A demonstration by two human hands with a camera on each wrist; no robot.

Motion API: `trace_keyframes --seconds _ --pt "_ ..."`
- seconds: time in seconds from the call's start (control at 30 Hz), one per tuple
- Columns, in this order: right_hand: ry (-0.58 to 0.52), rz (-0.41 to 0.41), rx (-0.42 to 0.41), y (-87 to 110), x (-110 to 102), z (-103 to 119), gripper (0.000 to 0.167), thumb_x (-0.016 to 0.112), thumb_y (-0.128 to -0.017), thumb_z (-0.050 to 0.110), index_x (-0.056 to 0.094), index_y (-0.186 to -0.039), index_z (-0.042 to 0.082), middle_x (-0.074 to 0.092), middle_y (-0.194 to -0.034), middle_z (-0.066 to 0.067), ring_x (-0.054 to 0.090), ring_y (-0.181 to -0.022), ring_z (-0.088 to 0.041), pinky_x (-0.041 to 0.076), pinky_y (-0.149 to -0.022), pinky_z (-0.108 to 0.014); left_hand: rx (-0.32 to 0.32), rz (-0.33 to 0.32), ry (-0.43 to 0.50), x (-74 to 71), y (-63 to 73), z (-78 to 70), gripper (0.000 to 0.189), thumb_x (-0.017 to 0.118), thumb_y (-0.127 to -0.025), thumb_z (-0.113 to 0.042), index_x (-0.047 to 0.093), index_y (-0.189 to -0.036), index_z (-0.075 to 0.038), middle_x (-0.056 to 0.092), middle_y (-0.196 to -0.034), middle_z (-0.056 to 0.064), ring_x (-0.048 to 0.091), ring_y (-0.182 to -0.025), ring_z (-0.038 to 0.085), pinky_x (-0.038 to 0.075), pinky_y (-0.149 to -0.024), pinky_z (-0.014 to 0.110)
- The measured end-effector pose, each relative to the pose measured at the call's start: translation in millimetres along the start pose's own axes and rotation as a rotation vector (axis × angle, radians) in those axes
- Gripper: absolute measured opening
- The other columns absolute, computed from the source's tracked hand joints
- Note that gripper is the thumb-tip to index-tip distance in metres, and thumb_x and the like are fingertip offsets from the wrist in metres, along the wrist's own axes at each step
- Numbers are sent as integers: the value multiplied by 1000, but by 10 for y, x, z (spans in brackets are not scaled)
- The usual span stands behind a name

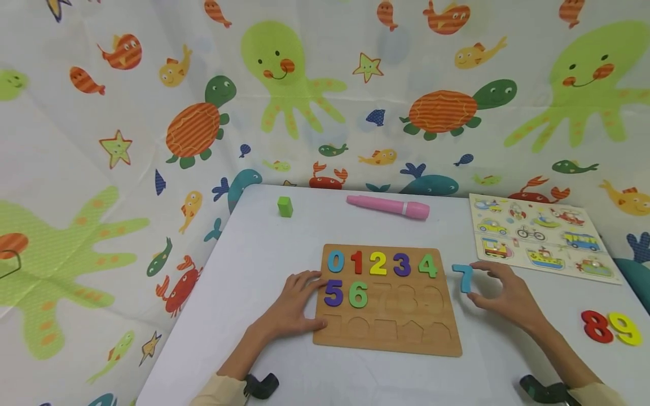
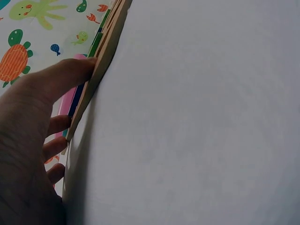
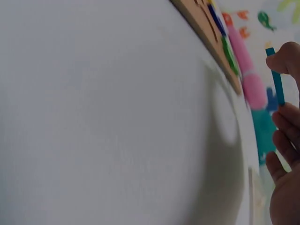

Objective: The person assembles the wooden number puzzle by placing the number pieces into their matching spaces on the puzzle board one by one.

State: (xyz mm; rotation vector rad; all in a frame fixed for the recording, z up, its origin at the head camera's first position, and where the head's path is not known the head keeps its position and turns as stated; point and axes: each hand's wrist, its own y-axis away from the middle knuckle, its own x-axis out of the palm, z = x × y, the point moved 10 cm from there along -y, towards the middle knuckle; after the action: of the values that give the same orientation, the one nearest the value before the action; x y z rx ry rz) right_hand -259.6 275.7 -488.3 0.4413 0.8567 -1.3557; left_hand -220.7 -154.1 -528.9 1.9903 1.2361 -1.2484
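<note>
My right hand (image 1: 503,293) pinches a blue number 7 (image 1: 464,277) between thumb and fingertips, just off the right edge of a wooden number puzzle board (image 1: 350,327). In the right wrist view the blue 7 (image 3: 277,80) appears edge-on, its ends at the thumb and a finger. My left hand (image 1: 294,304) rests at the board's left edge, fingers spread, thumb near the lower corner. The left wrist view shows the thumb touching the board's side (image 2: 101,70). Numbers 0 to 4 fill the top row; a purple 5 (image 1: 333,293) and a green 6 (image 1: 358,294) sit below, beside bare recesses.
A red 8 (image 1: 597,326) and a yellow 9 (image 1: 626,329) lie at the far right. Behind them is a vehicle picture board (image 1: 518,247). A pink marker-shaped stick (image 1: 386,205) and a green block (image 1: 285,207) lie at the back, before a sea-animal cloth (image 1: 325,113).
</note>
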Motion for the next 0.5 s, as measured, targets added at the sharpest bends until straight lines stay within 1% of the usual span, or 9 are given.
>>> trace_keyframes --seconds 0.1,0.23,0.37,0.5 --pt "-10 10 -28 -61 175 153 66 89 -73 26 57 -128 7 55 -128 -15 46 -120 -39 39 -91 -65 -1 5 3 7 4 -2 86 66 -79 -66 44 -149 -22 29 -156 -1 26 -134 24 32 -104 52" --pt "-27 27 -47 -118 378 318 67 89 -72 25 58 -128 7 56 -128 -14 44 -123 -39 37 -93 -65 -2 8 0 13 5 -4 86 66 -79 -66 43 -149 -23 29 -156 -1 26 -134 24 32 -104 52" --pt "-38 13 -89 -139 538 476 68 90 -67 19 60 -126 7 58 -125 -13 44 -122 -37 38 -94 -63 -4 6 -4 12 0 -7 86 66 -79 -67 43 -149 -23 29 -156 -2 25 -135 25 31 -105 53" --pt "-67 -1 -141 -126 681 627 71 92 -63 17 60 -126 8 60 -122 -8 46 -118 -30 40 -93 -56 -4 3 -8 9 -5 -8 86 65 -79 -67 43 -149 -23 29 -156 -2 24 -136 25 31 -105 53"
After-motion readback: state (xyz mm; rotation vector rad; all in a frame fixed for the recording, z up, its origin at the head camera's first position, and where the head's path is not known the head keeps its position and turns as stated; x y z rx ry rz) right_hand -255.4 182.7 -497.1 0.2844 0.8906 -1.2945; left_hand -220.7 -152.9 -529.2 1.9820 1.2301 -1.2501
